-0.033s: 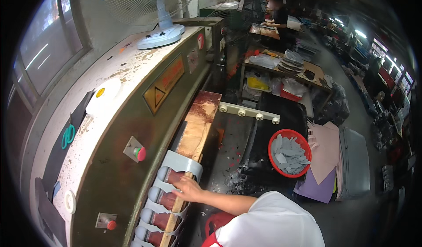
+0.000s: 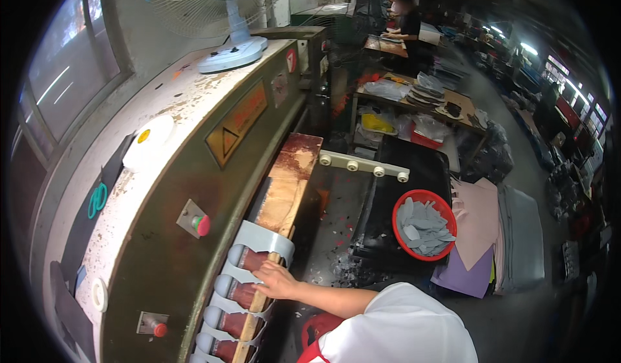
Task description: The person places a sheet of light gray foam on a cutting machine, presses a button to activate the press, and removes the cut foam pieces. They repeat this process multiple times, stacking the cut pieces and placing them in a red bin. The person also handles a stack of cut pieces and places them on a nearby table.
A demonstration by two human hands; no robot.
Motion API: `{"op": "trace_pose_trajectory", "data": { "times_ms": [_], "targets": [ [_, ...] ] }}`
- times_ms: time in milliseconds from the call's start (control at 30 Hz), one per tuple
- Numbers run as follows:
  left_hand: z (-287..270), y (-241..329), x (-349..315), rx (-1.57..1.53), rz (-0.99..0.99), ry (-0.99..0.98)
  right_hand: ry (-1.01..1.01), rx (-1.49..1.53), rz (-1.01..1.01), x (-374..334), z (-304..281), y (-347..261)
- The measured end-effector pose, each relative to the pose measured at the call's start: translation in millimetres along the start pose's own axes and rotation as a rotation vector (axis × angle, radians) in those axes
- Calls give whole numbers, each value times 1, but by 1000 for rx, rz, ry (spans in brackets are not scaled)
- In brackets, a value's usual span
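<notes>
My right hand (image 2: 278, 281) reaches in from the lower right, its fingers bent over a narrow wooden strip (image 2: 249, 327). Under and beside the strip lies a grey sheet (image 2: 264, 235) with a row of cut-out openings. Several rounded blue-grey pieces (image 2: 223, 285) show along its left side, with reddish-brown surface (image 2: 244, 294) visible in the openings. What the fingertips press on is partly hidden. A worn wooden board (image 2: 284, 198) extends beyond the sheet, close along the green machine (image 2: 171, 201). My left hand is out of sight.
The machine carries red push buttons (image 2: 202, 226), and a fan (image 2: 234, 56) and teal scissors (image 2: 98, 200) rest on top. A bar with rollers (image 2: 364, 166) juts right from the board. A red basin (image 2: 396, 224) holds grey offcuts. Another person (image 2: 407, 23) stands far back.
The whole view has shifted very slightly. My right hand stays at the wooden strip.
</notes>
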State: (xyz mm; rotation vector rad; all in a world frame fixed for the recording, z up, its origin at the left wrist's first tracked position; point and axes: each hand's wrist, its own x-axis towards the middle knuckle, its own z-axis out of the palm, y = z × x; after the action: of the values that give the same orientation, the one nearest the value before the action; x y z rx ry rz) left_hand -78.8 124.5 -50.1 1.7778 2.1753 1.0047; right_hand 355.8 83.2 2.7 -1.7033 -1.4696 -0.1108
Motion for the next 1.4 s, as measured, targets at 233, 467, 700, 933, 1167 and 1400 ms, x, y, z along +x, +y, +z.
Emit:
{"op": "trace_pose_trajectory", "data": {
  "times_ms": [233,467,700,933,1167,1400],
  "targets": [
    [-6,-6,-38,-121,-62,18,-97,24,24,-40,-2,24],
    [-43,-9,-106,-114,-131,-186,161,2,-80,-21,-4,-7],
    [-60,-11,-151,-220,-187,-287,-271,-78,-86,-32,24,-53],
    [-72,-40,-197,-673,-460,-278,-155,34,-111,-70,8,-70],
    [-67,-46,-206,-685,-319,-124,-214,784,428,-37,-37,-52],
    [-65,-30,-210,-755,-316,-51,-183,30,37,-28,-94,-8]
  ]
}}
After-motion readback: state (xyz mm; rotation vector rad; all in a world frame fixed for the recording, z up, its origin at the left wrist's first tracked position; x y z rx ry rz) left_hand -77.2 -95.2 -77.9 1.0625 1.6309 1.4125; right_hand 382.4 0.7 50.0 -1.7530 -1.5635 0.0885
